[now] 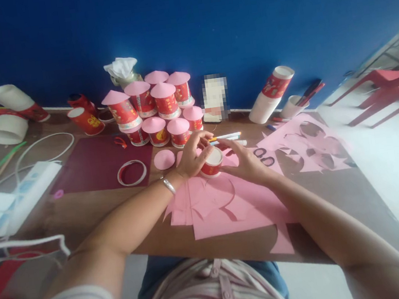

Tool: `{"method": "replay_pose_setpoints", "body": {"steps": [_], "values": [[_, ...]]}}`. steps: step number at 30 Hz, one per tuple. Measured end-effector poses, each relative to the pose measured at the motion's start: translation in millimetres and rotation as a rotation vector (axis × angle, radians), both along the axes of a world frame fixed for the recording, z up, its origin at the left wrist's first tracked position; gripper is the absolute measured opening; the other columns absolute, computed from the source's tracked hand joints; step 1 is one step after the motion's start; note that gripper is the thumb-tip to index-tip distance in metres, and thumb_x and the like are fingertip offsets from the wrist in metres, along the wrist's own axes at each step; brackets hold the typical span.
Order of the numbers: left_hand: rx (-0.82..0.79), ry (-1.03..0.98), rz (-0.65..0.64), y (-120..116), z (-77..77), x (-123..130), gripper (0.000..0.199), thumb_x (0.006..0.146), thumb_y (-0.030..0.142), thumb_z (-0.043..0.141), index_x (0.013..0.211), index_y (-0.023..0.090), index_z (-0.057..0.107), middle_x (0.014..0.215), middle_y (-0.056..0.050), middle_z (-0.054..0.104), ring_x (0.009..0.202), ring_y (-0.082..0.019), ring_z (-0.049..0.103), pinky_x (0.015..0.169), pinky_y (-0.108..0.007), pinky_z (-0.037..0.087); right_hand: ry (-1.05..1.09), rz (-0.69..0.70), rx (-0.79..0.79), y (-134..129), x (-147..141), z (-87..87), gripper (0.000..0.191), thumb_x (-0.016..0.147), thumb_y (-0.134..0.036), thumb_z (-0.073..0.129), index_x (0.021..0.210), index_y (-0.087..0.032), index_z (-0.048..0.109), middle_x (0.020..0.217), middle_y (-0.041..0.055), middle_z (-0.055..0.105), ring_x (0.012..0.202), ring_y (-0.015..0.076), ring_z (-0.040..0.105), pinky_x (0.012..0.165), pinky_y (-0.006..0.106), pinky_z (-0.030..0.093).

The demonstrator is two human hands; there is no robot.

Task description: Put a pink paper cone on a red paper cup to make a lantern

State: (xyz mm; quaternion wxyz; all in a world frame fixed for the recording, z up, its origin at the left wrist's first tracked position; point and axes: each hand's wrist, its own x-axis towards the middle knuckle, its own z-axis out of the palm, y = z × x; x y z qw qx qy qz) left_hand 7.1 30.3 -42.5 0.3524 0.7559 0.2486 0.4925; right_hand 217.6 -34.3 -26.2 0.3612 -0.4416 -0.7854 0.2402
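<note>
Red paper cup [211,162] right in middle of action: near upright, pale round end facing up, red side below, over pink paper sheets [231,223], contact unclear.

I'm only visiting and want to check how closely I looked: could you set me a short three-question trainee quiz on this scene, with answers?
1. Which thing is between the left hand and the right hand?
A) white plastic power strip
B) red printed paper cup
C) crumpled white tissue

2. True or false: the shiny silver metal bracelet is on the right wrist.

3. Fill in: the stacked red paper cups beyond the hands wear pointed ____ paper cones.

Key: 1. B. 2. False; it is on the left wrist. 3. pink.
</note>
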Motion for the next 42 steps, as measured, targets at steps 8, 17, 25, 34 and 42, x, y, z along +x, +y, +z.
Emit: {"method": "replay_pose_setpoints", "body": {"steps": [8, 17, 25, 34, 42], "values": [[0.000, 0.105, -0.011, -3.7, 4.0, 0.0, 0.052, 0.104, 0.066, 0.043, 0.119, 0.019, 0.058, 0.118, -0.013, 0.067, 0.099, -0.022, 0.065, 0.089, -0.038, 0.056, 0.034, -0.063, -0.086, -5.3, -10.2, -25.4, 0.086, 0.081, -0.035, 0.084, 0.156, -0.029, 0.042, 0.151, 0.0153, 0.060, 0.131, 0.0358, 0.064, 0.104, 0.057, 0.060], [-0.105, 0.126, 0.024, -18.7, 10.0, 7.1, 0.058, 0.105, 0.070, 0.035, 0.128, 0.019, 0.051, 0.128, -0.015, 0.063, 0.116, -0.025, 0.063, 0.097, -0.040, 0.055, 0.100, -0.151, -0.102, -5.6, -15.8, -27.4, 0.078, 0.082, -0.034, 0.081, 0.152, -0.024, 0.047, 0.146, 0.0173, 0.064, 0.130, 0.0385, 0.066, 0.106, 0.058, 0.058], [-0.316, 0.138, -0.106, -33.4, -3.1, -0.4, 0.080, 0.089, 0.070, 0.069, 0.145, 0.020, 0.044, 0.146, -0.020, 0.060, 0.132, -0.034, 0.062, 0.105, -0.047, 0.056, 0.063, -0.113, -0.034, -12.1, -18.7, -32.2, 0.073, 0.091, -0.050, 0.076, 0.151, -0.022, 0.046, 0.149, 0.0200, 0.062, 0.136, 0.0375, 0.061, 0.113, 0.057, 0.054], [-0.251, 0.140, -0.112, -38.3, -0.1, 0.1, 0.051, 0.083, 0.026, 0.084, 0.128, 0.021, 0.061, 0.132, -0.011, 0.071, 0.122, -0.029, 0.067, 0.109, -0.048, 0.053, 0.002, -0.124, 0.053, -15.5, -19.5, -28.5, 0.067, 0.087, -0.026, 0.073, 0.149, -0.020, 0.049, 0.146, 0.0183, 0.064, 0.135, 0.0356, 0.063, 0.113, 0.053, 0.056], [-0.290, 0.163, -0.029, -39.7, 4.1, -4.8, 0.036, 0.084, 0.026, 0.079, 0.115, 0.018, 0.063, 0.112, -0.009, 0.074, 0.103, -0.024, 0.070, 0.092, -0.041, 0.059, -0.063, -0.074, 0.090, -10.6, -12.5, -32.1, 0.066, 0.092, -0.044, 0.075, 0.149, -0.020, 0.051, 0.143, 0.0193, 0.066, 0.128, 0.0344, 0.068, 0.105, 0.050, 0.060]]}}
